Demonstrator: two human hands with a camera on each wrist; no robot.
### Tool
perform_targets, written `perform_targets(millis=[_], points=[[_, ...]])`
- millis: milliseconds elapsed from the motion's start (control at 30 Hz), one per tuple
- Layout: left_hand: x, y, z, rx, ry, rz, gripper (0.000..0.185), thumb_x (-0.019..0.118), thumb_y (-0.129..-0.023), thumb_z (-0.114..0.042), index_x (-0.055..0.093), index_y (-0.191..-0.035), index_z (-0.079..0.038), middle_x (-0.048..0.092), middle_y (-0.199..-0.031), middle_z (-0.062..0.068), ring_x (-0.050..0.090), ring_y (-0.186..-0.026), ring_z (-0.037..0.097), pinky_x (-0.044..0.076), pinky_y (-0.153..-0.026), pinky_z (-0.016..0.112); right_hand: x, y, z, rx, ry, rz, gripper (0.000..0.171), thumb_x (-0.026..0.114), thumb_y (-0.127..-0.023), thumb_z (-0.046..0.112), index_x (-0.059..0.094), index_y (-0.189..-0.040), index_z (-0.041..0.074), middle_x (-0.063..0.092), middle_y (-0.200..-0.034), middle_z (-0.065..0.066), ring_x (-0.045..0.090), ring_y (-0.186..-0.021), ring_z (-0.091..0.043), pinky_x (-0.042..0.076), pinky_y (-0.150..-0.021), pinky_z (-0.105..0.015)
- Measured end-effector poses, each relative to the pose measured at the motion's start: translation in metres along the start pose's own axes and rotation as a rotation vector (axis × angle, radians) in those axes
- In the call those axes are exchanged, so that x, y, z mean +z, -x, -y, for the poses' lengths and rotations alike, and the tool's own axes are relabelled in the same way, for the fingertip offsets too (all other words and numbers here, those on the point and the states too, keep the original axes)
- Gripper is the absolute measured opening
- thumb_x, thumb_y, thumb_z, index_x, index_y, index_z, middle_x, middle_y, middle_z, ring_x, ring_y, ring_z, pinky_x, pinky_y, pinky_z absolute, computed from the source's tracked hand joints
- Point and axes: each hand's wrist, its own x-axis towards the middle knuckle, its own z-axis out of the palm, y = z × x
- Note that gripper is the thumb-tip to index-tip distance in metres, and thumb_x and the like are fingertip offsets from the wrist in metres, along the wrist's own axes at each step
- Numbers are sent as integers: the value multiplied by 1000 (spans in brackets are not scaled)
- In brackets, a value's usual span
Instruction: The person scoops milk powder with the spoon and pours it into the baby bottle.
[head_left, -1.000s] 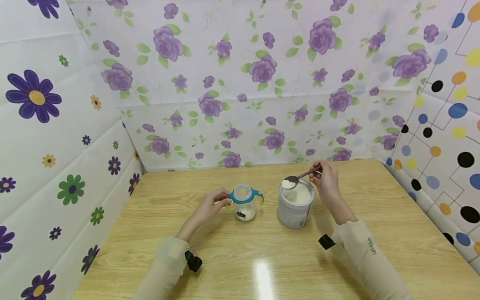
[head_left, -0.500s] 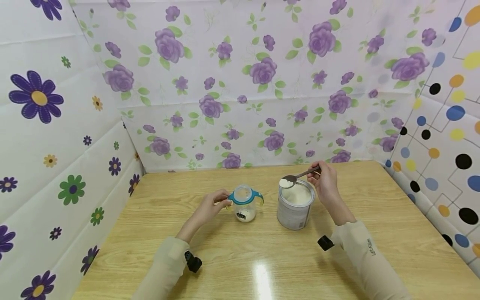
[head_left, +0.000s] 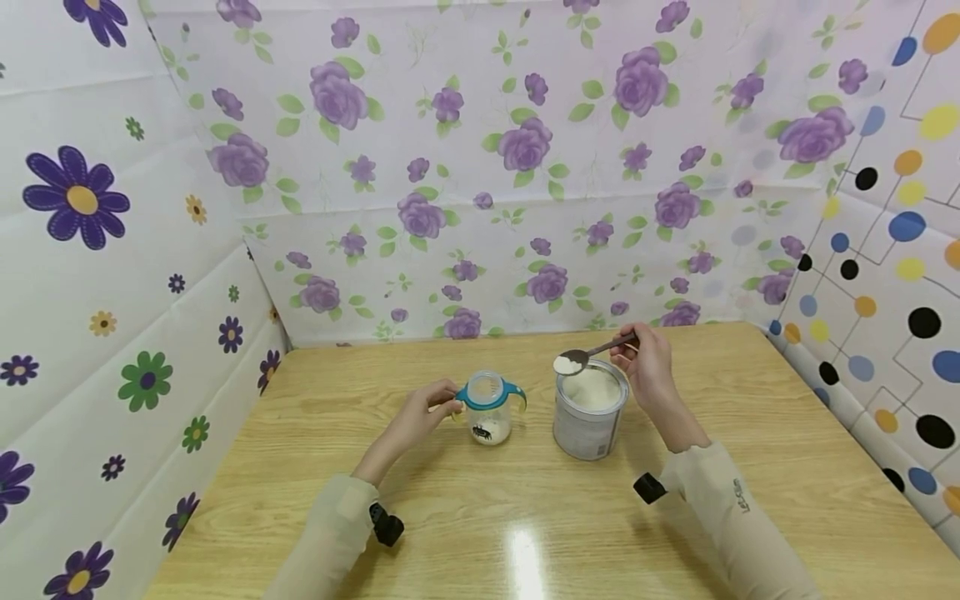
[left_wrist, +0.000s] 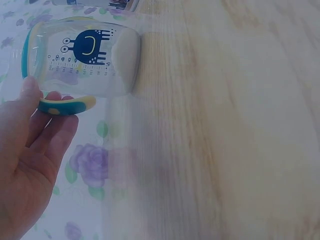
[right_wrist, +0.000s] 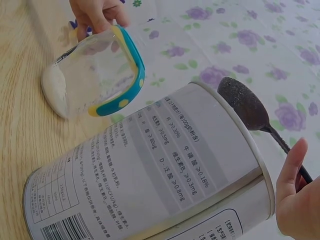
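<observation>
- On the glossy wooden table [head_left: 480,517] stood a clear plastic cup [head_left: 489,408] with teal handles, beside a round metal tin [head_left: 588,412] of white powder.
- The left hand [head_left: 420,417] pinched a handle.
- The right hand [head_left: 647,367] gripped a heaped spoon [head_left: 581,360] above the tin.

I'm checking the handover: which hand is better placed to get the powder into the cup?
Right. The right hand holds the spoon, heaped with powder, above the can beside the cup. The left hand holds the cup's handle, probably steadying it.
</observation>
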Motion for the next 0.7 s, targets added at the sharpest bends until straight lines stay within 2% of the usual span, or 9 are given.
perform_targets(millis=[233, 467, 700], points=[[1, 0, 0, -7, 5, -2, 11, 59, -97, -20, 65, -105, -22, 72, -103, 5, 68, -100, 22, 56, -86, 39, 2, 0, -1, 0, -16, 5, 34, 30, -106, 15, 54, -85, 6, 59, -76, 0, 58, -57, -8, 52, -55, -16], [1, 1, -1, -10, -8, -12, 10, 59, -97, -20, 65, -105, -22, 71, -102, 3, 68, -101, 22, 57, -86, 39, 4, -1, -5, -7, 57, 12, 32, 29, -106, 16, 53, -87, 6, 59, -77, 1, 57, -59, -7, 52, -57, -15], [1, 0, -1, -2, -7, -9, 10, 59, -97, -19, 65, -105, -21, 71, -101, 4, 68, -101, 22, 57, -86, 37, 6, -2, -7, 8, 64, 29, 32, 29, -106, 15, 53, -87, 6, 59, -78, 1, 58, -59, -7, 54, -59, -15]])
